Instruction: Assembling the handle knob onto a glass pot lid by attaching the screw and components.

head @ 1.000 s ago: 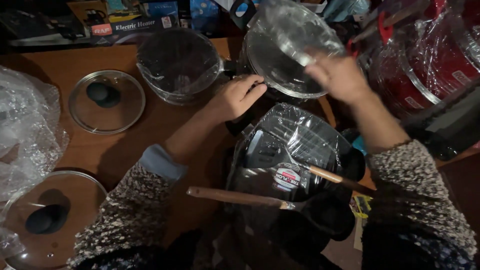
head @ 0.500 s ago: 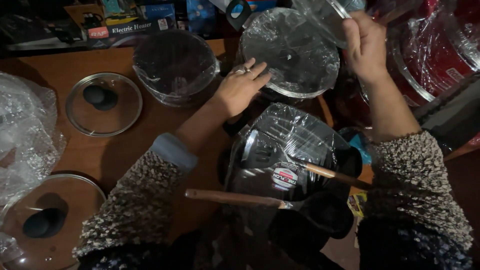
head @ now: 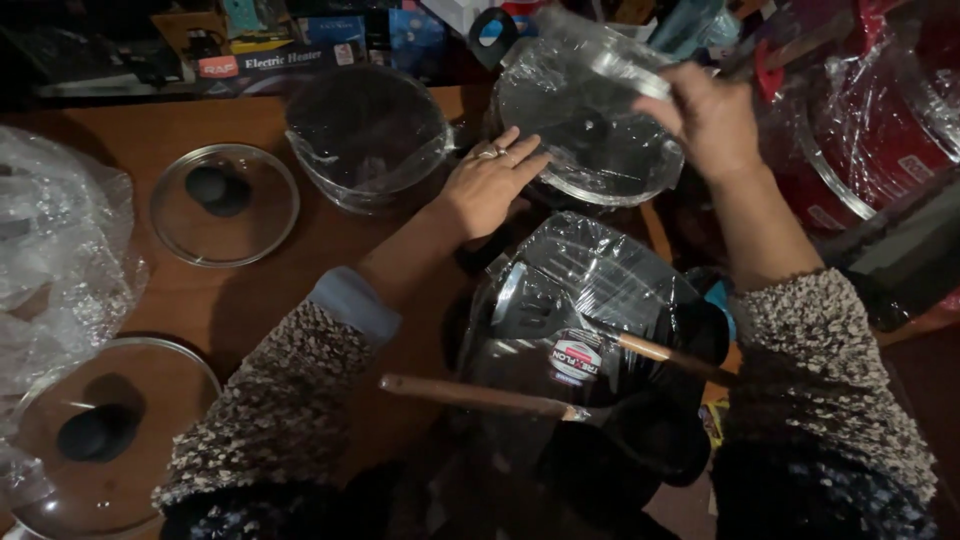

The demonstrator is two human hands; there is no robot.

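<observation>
Left hand flat, spread on wrapped lid; right hand pinching its plastic. Pull film taut, steady lid.

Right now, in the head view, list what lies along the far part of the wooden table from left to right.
Crumpled clear plastic → glass lid with a black knob → dark pot wrapped in plastic → left hand → plastic-wrapped lid → right hand → red cookware in plastic wrap.

I see a round glass lid, wrapped in clear crinkled plastic, lying tilted at the wooden table's far edge, dark knob centred.
</observation>
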